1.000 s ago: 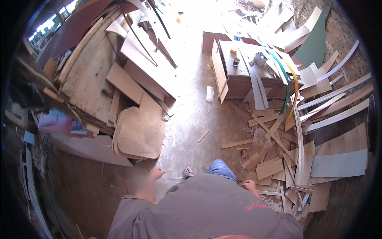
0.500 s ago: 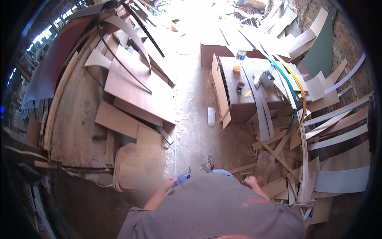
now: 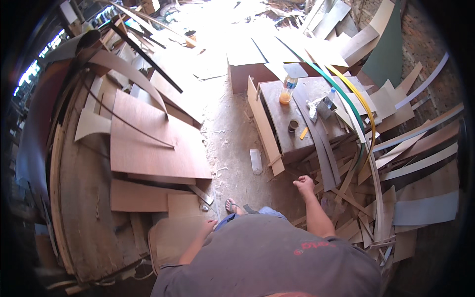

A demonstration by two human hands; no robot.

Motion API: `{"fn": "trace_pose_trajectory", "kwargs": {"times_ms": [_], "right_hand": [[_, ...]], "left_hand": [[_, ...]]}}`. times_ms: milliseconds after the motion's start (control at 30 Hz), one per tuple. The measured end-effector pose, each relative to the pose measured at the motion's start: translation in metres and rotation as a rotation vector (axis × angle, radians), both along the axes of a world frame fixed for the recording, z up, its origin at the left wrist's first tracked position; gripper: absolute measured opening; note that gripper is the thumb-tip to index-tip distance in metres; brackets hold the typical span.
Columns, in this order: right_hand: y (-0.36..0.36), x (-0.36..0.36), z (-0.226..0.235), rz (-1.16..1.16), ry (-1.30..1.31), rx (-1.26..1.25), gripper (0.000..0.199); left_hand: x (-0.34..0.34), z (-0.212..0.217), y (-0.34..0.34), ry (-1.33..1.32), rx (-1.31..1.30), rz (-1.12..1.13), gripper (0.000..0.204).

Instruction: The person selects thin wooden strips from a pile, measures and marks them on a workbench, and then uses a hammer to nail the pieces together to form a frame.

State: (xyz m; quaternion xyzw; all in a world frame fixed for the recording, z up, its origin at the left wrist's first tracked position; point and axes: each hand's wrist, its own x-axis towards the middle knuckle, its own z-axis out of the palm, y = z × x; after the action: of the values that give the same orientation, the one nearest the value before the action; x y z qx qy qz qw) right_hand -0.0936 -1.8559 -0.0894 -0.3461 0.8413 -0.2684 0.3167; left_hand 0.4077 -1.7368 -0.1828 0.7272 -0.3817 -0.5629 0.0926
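My right hand (image 3: 305, 185) is raised in front of me at the right, over the floor near the brown table's (image 3: 297, 143) front corner. Its fingers are curled closed, and whatever they may hold is hidden. Low by my left hip, my left hand (image 3: 209, 226) is partly covered by my body and shirt. Its visible fingers look curled in, next to a rounded wooden board (image 3: 170, 237); their contents cannot be made out. On the table stand a bottle with orange liquid (image 3: 285, 96), a dark cup (image 3: 293, 125) and a small clear bottle (image 3: 330, 95).
Wood panels (image 3: 153, 143) are stacked at the left. Wood offcuts (image 3: 354, 205) litter the floor at right, under long green (image 3: 341, 81) and yellow (image 3: 363, 106) strips. A white plastic container (image 3: 256, 161) lies on the dusty walkway (image 3: 230, 133), beside a leaning board (image 3: 264, 128).
My right hand has risen forward from beside my hip. My left hand stays low. The table and panels appear nearer, and the view has turned somewhat; a different foot position shows.
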Motion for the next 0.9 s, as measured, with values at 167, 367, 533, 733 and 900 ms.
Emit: {"fn": "trace_pose_trajectory", "kwargs": {"times_ms": [167, 367, 533, 733, 900], "right_hand": [[0.002, 0.01, -0.052, -0.189, -0.029, -0.075, 0.031], [-0.072, -0.002, -0.05, -0.262, 0.148, -0.23, 0.035], [-0.169, -0.027, -0.043, -0.23, 0.226, -0.198, 0.05], [-0.267, -0.037, -0.051, -0.104, 0.336, -0.057, 0.08], [-0.298, -0.051, -0.077, -0.068, 0.341, -0.115, 0.084]], "left_hand": [[0.046, 0.01, -0.075, -0.002, 0.074, 0.024, 0.037], [0.062, 0.023, -0.132, -0.029, 0.106, 0.104, 0.035], [0.026, 0.057, -0.181, -0.113, 0.14, -0.027, 0.033], [-0.04, 0.101, -0.231, -0.022, 0.11, 0.056, 0.039], [-0.06, 0.093, -0.268, -0.012, -0.006, 0.07, 0.04]]}}
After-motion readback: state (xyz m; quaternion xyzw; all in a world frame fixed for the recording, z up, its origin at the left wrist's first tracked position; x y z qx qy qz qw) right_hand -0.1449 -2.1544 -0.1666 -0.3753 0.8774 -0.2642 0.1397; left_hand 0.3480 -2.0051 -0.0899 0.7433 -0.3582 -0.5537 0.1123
